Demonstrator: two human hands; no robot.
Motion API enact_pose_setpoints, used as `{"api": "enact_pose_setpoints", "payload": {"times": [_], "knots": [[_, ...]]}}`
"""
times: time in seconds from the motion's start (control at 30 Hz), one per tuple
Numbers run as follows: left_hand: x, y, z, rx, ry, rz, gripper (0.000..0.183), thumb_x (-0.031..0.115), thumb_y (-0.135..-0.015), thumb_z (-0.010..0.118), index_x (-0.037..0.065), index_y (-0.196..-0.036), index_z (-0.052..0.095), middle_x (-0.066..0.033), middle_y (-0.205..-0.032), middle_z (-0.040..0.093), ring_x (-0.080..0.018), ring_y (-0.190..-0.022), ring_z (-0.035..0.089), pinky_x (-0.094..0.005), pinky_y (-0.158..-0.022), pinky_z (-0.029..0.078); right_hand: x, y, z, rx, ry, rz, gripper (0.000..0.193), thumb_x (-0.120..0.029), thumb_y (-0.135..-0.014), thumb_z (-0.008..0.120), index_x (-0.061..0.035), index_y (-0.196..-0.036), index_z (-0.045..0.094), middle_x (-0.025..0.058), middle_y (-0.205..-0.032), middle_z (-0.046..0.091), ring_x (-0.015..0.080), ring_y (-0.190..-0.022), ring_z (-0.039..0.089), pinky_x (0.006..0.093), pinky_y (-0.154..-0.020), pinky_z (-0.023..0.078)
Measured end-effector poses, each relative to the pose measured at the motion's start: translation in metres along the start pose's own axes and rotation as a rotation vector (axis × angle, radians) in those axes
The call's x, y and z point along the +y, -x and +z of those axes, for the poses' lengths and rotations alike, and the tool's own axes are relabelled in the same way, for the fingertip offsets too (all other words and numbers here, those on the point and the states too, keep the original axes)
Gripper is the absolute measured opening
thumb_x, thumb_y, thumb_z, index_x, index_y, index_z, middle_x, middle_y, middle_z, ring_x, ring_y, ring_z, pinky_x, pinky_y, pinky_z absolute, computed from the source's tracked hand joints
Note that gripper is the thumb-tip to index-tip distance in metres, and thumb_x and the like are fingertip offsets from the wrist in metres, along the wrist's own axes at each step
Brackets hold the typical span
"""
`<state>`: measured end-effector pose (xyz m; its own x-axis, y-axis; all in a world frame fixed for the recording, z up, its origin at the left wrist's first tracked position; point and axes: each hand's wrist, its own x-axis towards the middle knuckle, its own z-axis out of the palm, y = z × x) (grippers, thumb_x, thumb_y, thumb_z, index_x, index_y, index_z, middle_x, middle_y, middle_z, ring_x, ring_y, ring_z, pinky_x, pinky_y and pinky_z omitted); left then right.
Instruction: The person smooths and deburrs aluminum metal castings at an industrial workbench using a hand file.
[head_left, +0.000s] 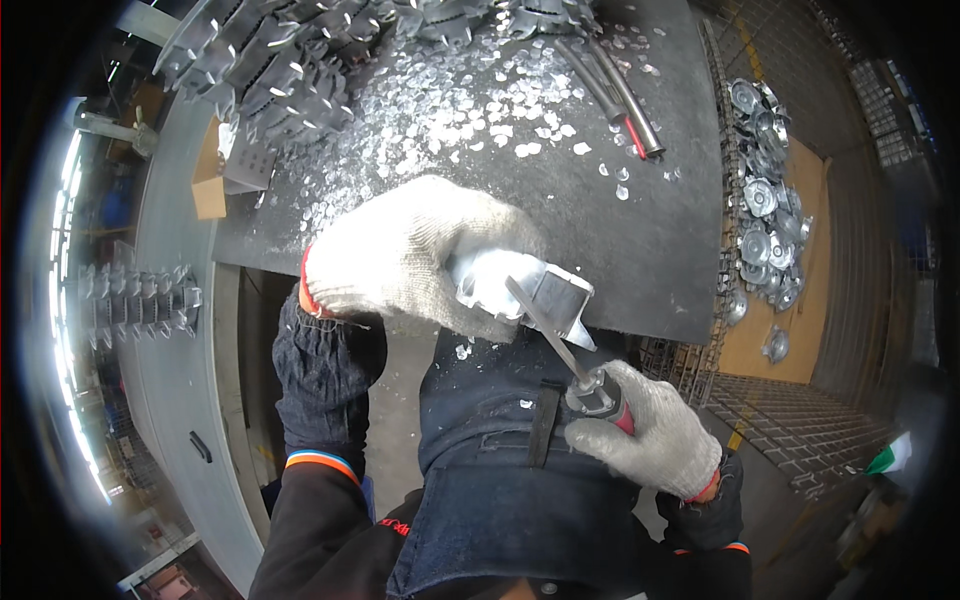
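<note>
My left hand (420,245), in a white knit glove, is closed around a shiny cast metal part (560,300) at the table's near edge, above my lap. My gloved right hand (650,425) grips the red and black handle of a hand file (560,350), or a similar long flat-bladed tool. Its grey blade slants up and to the left, and the tip lies against or just over the metal part. Glove and part hide the fingertips of my left hand.
Metal flakes (480,115) litter the dark tabletop (640,250). Stacked castings (270,70) stand at the far left, near an open cardboard box (210,180). Dark tubular tools (615,90) lie at the far right. Beyond the right edge, a wire-mesh bin (725,200) holds round metal parts (765,200).
</note>
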<state>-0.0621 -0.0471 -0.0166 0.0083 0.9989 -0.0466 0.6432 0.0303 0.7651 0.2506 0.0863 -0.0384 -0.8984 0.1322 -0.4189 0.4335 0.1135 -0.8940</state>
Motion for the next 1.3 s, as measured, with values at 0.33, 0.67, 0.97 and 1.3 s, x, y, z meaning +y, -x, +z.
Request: {"api": "enact_pose_setpoints", "payload": {"times": [0.33, 0.67, 0.97, 1.3], "knots": [[0.008, 0.002, 0.001, -0.023, -0.019, -0.037, 0.064, 0.023, -0.061, 0.102, 0.010, -0.122, 0.084, -0.0108, -0.113, 0.084, -0.0314, -0.102, 0.082, -0.0407, -0.091, 0.065, -0.031, 0.011, 0.009, 0.135, 0.237, -0.052, 0.057, -0.046, -0.097, 0.092, -0.0040, -0.129, 0.069, 0.0121, -0.085, 0.081, 0.0240, -0.068, 0.080, 0.0354, -0.062, 0.061], [0.000, 0.035, -0.038, 0.105, -0.075, -0.041, 0.084, 0.015, -0.075, 0.101, 0.011, -0.153, 0.072, -0.0116, -0.149, 0.075, -0.0303, -0.136, 0.071, -0.0447, -0.115, 0.057, -0.004, 0.014, 0.016, 0.181, 0.199, -0.115, 0.057, -0.044, -0.093, 0.096, -0.0059, -0.127, 0.070, 0.0085, -0.081, 0.081, 0.0239, -0.068, 0.081, 0.0342, -0.062, 0.061], [-0.015, 0.024, 0.011, 0.592, 0.379, -0.212, 0.022, 0.021, -0.107, 0.081, 0.000, -0.104, 0.084, -0.0053, -0.097, 0.083, -0.0134, -0.089, 0.075, -0.0310, -0.083, 0.060, 0.015, -0.010, 0.024, 0.351, 0.339, -0.181, 0.054, -0.044, -0.095, 0.094, -0.0048, -0.124, 0.069, 0.0071, -0.069, 0.073, 0.0247, -0.059, 0.075, 0.0361, -0.056, 0.057], [-0.029, 0.021, 0.007, 0.534, 0.367, -0.131, 0.020, 0.018, -0.100, 0.084, -0.002, -0.100, 0.084, -0.0039, -0.094, 0.081, -0.0102, -0.079, 0.070, -0.0270, -0.071, 0.054, 0.008, -0.041, 0.019, 0.466, 0.556, -0.274, 0.051, -0.041, -0.093, 0.095, -0.0047, -0.122, 0.073, 0.0092, -0.080, 0.077, 0.0258, -0.065, 0.077, 0.0369, -0.061, 0.060]]}}
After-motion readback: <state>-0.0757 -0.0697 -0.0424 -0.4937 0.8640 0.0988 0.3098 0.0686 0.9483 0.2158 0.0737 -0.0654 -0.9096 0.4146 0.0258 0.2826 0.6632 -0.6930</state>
